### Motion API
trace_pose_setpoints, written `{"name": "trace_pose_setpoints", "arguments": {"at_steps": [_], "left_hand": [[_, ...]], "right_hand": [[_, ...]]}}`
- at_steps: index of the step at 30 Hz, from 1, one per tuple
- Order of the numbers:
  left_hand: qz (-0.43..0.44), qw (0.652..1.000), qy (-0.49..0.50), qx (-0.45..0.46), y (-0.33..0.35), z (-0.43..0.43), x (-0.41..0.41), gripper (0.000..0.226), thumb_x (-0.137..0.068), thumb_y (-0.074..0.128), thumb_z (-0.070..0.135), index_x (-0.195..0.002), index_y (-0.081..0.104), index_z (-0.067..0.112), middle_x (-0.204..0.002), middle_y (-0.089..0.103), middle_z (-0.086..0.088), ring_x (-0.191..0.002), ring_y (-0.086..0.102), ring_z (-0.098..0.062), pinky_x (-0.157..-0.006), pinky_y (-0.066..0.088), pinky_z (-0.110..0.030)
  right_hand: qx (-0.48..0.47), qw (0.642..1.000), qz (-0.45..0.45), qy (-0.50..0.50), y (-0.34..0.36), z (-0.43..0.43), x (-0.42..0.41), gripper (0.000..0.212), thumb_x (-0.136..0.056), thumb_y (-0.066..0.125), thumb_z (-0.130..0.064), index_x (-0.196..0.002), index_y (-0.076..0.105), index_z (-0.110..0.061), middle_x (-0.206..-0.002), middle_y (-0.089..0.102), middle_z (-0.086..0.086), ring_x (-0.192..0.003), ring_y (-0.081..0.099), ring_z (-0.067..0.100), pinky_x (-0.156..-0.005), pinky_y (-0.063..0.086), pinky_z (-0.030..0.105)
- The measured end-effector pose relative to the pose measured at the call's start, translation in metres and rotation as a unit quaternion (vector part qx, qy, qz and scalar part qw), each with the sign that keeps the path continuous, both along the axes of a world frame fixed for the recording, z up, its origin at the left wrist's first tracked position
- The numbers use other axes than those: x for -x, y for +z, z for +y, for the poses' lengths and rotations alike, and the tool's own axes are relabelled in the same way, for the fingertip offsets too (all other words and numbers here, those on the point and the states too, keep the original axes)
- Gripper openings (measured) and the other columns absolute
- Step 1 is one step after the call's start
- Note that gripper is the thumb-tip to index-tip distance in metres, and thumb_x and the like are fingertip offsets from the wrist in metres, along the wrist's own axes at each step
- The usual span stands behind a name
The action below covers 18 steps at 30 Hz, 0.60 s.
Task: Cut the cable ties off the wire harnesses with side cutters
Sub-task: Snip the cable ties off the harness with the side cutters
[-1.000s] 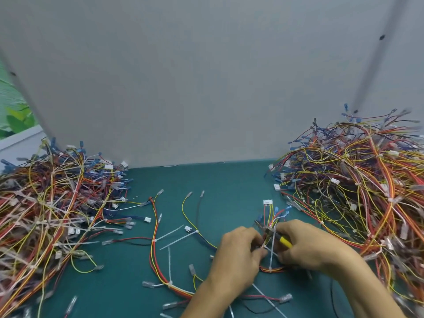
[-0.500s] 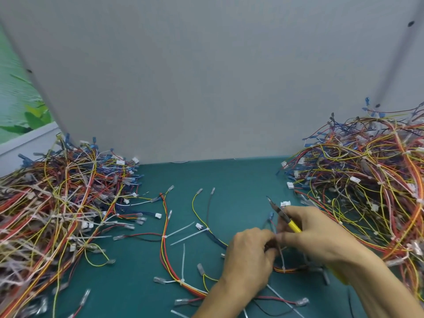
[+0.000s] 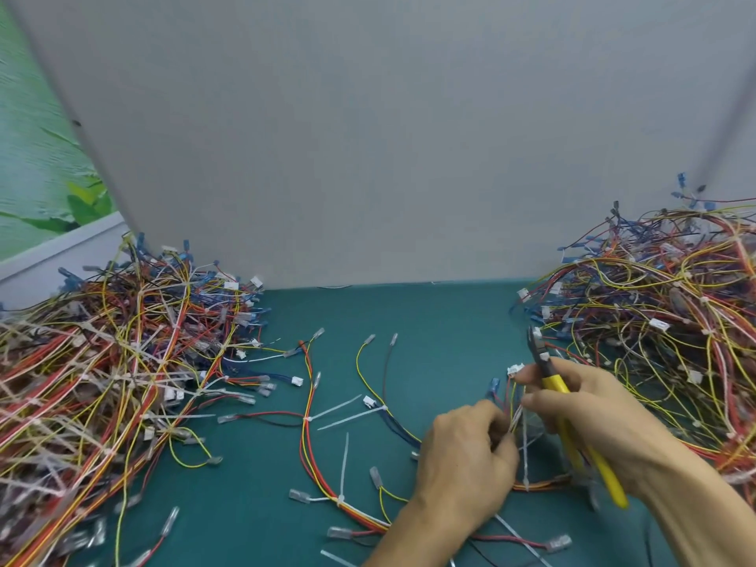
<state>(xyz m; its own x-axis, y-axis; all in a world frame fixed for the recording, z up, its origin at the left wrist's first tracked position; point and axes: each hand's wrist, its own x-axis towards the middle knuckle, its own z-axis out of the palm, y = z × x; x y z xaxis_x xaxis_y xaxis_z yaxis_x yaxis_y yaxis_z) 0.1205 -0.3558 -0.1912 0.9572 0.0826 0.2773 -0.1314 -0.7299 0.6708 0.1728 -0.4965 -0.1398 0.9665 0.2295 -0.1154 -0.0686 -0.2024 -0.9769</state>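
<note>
- The right hand (image 3: 593,415) is wrapped round the yellow handles of the cutters (image 3: 553,384). The dark tip points up and away from the person, clear of the wires. Blur hides whether the blades are apart.
- The left hand (image 3: 462,468) has its fingers curled, pinching the wires of a harness (image 3: 544,482) just beside the right hand.
- That harness lies on the mat (image 3: 429,321) between and under the two hands. A white tie (image 3: 525,464) stands up from its orange wires.
- A loose harness (image 3: 304,444) with white tie tails sticking out lies on the mat left of the hands.
- A left pile (image 3: 122,382) and a right pile (image 3: 654,321) of harnesses flank the mat.
- A grey panel (image 3: 368,137) stands behind.
</note>
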Motion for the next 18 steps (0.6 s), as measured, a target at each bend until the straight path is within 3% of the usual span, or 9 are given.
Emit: {"name": "trace_pose_setpoints", "arguments": {"at_steps": [3,6,9,11,13,15,18], "left_hand": [[0.003,0.999,0.007,0.038,0.001,-0.001,0.002,0.018,-0.078,0.051,0.036,-0.088,0.058,0.024,-0.079,0.069,0.004,-0.076,0.063,-0.019,-0.071,0.053,-0.033],[0.019,0.999,0.012,0.046,0.001,0.000,0.000,0.018,-0.079,0.051,0.036,-0.093,0.056,0.025,-0.078,0.069,0.002,-0.078,0.064,-0.023,-0.071,0.053,-0.036],[0.050,0.995,0.009,0.087,0.003,0.002,-0.001,0.017,-0.079,0.055,0.029,-0.095,0.050,0.030,-0.076,0.071,0.005,-0.080,0.065,-0.022,-0.073,0.054,-0.034],[0.058,0.994,0.009,0.096,0.006,0.003,-0.001,0.015,-0.078,0.057,0.026,-0.091,0.052,0.030,-0.074,0.071,0.008,-0.076,0.065,-0.018,-0.073,0.053,-0.031],[0.058,0.993,0.009,0.100,0.008,0.004,-0.002,0.009,-0.076,0.060,0.023,-0.085,0.058,0.026,-0.073,0.071,0.007,-0.072,0.064,-0.013,-0.072,0.052,-0.029],[0.062,0.993,0.010,0.101,0.010,0.006,-0.003,0.005,-0.077,0.067,0.023,-0.081,0.066,0.022,-0.076,0.072,0.006,-0.071,0.063,-0.007,-0.070,0.052,-0.022],[0.062,0.992,0.012,0.110,0.010,0.010,-0.004,0.008,-0.076,0.073,0.026,-0.081,0.071,0.021,-0.078,0.072,0.006,-0.062,0.057,0.001,-0.060,0.042,-0.008]], "right_hand": [[-0.008,0.999,0.033,0.029,0.001,-0.004,0.002,0.031,-0.071,0.068,0.012,-0.098,0.065,-0.004,-0.067,0.053,0.009,-0.060,0.046,0.021,-0.059,0.037,0.032],[0.050,0.992,0.054,0.097,0.004,-0.007,0.008,0.048,-0.055,0.072,-0.011,-0.102,0.064,-0.012,-0.063,0.056,0.002,-0.059,0.050,0.016,-0.057,0.037,0.028],[0.081,0.987,0.060,0.123,0.006,-0.006,0.010,0.049,-0.052,0.075,-0.022,-0.096,0.063,-0.004,-0.062,0.057,0.002,-0.055,0.052,0.011,-0.048,0.039,0.018],[0.085,0.987,0.062,0.122,0.007,-0.006,0.010,0.049,-0.049,0.088,-0.024,-0.083,0.063,0.001,-0.060,0.057,0.007,-0.052,0.052,0.013,-0.045,0.038,0.016],[0.062,0.991,0.071,0.095,0.007,-0.006,0.010,0.041,-0.053,0.083,-0.040,-0.067,0.065,-0.005,-0.059,0.058,0.011,-0.051,0.052,0.016,-0.042,0.036,0.017],[0.057,0.993,0.075,0.069,0.006,-0.007,0.009,0.047,-0.059,0.072,-0.051,-0.067,0.065,-0.005,-0.060,0.058,0.011,-0.052,0.048,0.018,-0.041,0.032,0.021],[0.032,0.998,0.040,0.044,0.006,-0.007,0.007,0.045,-0.067,0.071,-0.052,-0.065,0.059,-0.008,-0.061,0.045,0.006,-0.058,0.042,0.017,-0.052,0.032,0.024]]}}
